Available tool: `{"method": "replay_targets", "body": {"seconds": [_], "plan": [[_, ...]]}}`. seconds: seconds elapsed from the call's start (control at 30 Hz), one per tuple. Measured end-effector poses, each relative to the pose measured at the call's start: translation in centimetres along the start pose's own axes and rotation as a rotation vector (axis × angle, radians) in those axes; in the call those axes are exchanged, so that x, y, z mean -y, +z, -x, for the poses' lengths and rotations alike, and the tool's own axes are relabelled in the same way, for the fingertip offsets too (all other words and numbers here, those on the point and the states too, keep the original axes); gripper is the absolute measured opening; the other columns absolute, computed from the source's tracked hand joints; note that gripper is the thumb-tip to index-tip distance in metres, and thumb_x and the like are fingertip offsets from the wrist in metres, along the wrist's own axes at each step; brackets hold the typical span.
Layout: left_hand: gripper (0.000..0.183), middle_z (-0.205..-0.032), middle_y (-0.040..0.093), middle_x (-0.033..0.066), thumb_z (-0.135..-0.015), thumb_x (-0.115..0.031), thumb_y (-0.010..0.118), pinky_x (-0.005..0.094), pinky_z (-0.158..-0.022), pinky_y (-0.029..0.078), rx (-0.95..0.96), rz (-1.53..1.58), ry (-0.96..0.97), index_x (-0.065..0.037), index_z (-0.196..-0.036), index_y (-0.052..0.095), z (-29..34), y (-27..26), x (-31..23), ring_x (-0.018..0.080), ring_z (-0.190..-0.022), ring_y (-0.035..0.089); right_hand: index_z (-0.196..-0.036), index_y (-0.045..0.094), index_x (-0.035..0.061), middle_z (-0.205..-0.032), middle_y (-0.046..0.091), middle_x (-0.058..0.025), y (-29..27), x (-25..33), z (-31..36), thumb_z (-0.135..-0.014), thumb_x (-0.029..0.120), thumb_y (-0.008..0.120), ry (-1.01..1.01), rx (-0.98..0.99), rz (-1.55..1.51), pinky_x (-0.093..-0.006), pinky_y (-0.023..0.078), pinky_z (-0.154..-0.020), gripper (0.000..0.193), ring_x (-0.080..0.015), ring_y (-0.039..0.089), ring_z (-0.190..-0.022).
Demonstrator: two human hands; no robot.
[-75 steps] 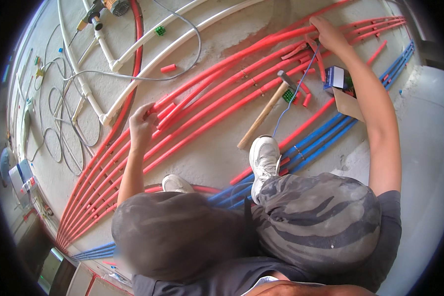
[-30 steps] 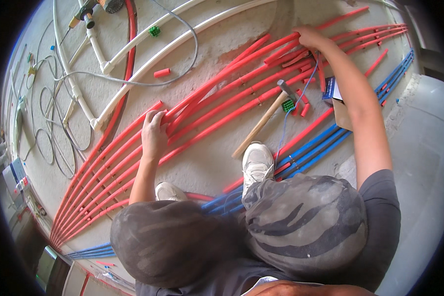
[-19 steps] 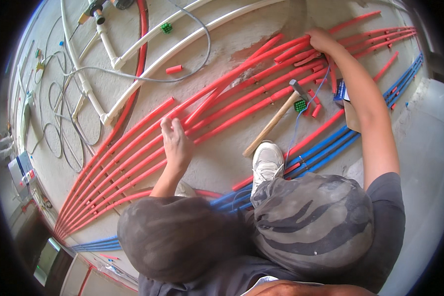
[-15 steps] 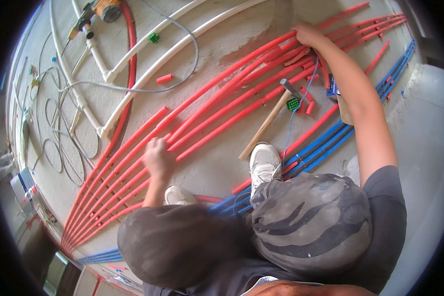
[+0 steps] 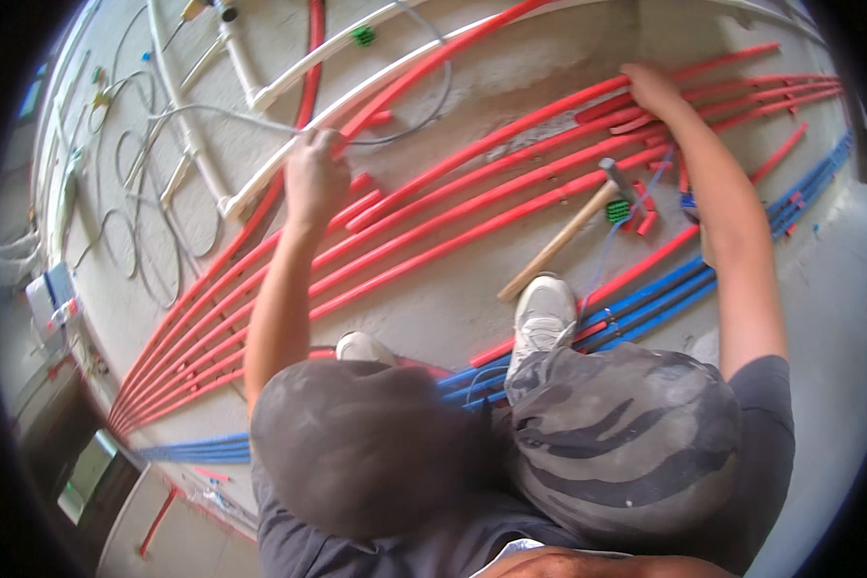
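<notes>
My left hand [image 5: 318, 178] is closed round the near end of a loose red pipe [image 5: 433, 60], which slants up and away over the white pipes. Farther right, my right hand [image 5: 653, 91] grips another red pipe [image 5: 511, 132] near its far end, its fingertips partly hidden. Several parallel red pipes [image 5: 433, 218] lie on the floor between and below my hands. A hammer [image 5: 557, 243] with a wooden handle rests beside my shoe, its head next to a green ribbed piece [image 5: 617, 211] and short red pipe offcuts [image 5: 647, 223].
Blue pipes [image 5: 645, 301] run along the floor by my right shoe [image 5: 546, 313]. White pipes with fittings [image 5: 197, 144] and a looped grey cable [image 5: 130, 231] lie at the left. Another green piece [image 5: 362, 36] sits on a white pipe.
My left hand has moved up and away from the bundle, and its red pipe now swings out over the white pipes. My right hand stays at the far pipe end. The view has shifted slightly.
</notes>
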State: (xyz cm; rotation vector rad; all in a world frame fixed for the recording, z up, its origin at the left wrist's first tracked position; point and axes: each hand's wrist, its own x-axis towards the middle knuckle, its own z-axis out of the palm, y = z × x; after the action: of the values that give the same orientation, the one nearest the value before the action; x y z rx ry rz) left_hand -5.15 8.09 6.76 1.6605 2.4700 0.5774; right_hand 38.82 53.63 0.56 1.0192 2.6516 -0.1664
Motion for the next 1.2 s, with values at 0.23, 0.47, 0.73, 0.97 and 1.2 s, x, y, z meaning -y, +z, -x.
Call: {"method": "replay_targets", "body": {"seconds": [0.23,0.47,0.73,0.97,1.2], "plan": [[0.028,-0.100,0.067,0.0156,-0.081,-0.002,0.080,0.0398,-0.082,0.058,0.350,0.256,-0.227,0.003,-0.107,0.071,10.4,0.4,-0.3,0.0294,-0.092,0.072,-0.122,0.071,0.0053,-0.128,0.073,-0.0209,-1.1,0.6,0.7,-0.102,0.007,0.051,0.038,0.040,0.174,-0.0571,0.058,-0.098,0.028,-0.0443,0.070,-0.121],[0.023,-0.113,0.069,0.0183,-0.087,0.007,0.070,0.0440,-0.089,0.060,-0.006,0.488,-0.375,0.000,-0.108,0.074,12.4,3.4,-2.9,0.0350,-0.098,0.073,-0.126,0.066,0.0050,-0.138,0.069,-0.0195,-0.1,0.2,2.0,-0.100,0.004,0.051,0.024,-0.089,0.228,-0.0553,0.058,-0.104,0.029,-0.0426,0.063,-0.135],[0.018,-0.110,0.074,0.0171,-0.089,0.007,0.071,0.0420,-0.087,0.062,-0.031,0.490,-0.312,0.001,-0.105,0.075,10.9,4.3,-3.0,0.0329,-0.100,0.076,-0.138,0.064,0.0065,-0.138,0.068,-0.0251,0.4,-1.5,2.9,-0.098,0.007,0.055,0.134,-0.010,0.173,-0.0600,0.055,-0.108,0.041,-0.0488,0.065,-0.130],[0.013,-0.106,0.072,0.0166,-0.091,0.000,0.072,0.0465,-0.086,0.060,0.040,0.299,-0.135,0.000,-0.103,0.078,10.2,4.4,-3.7,0.0377,-0.098,0.073,-0.130,0.071,0.0096,-0.138,0.070,-0.0168,-2.7,3.5,3.4,-0.096,0.006,0.055,0.015,-0.165,0.200,-0.0546,0.057,-0.103,0.037,-0.0443,0.068,-0.125],[0.011,-0.098,0.070,0.0157,-0.090,-0.011,0.067,0.0492,-0.083,0.054,0.111,-0.173,0.054,-0.004,-0.085,0.073,8.9,4.6,-5.7,0.0358,-0.096,0.068,-0.120,0.077,0.0120,-0.120,0.077,-0.0129,-1.5,10.7,2.6,-0.102,0.042,0.069,-0.409,0.035,-0.218,-0.0552,0.053,-0.099,0.036,-0.0379,0.069,-0.120]]}}
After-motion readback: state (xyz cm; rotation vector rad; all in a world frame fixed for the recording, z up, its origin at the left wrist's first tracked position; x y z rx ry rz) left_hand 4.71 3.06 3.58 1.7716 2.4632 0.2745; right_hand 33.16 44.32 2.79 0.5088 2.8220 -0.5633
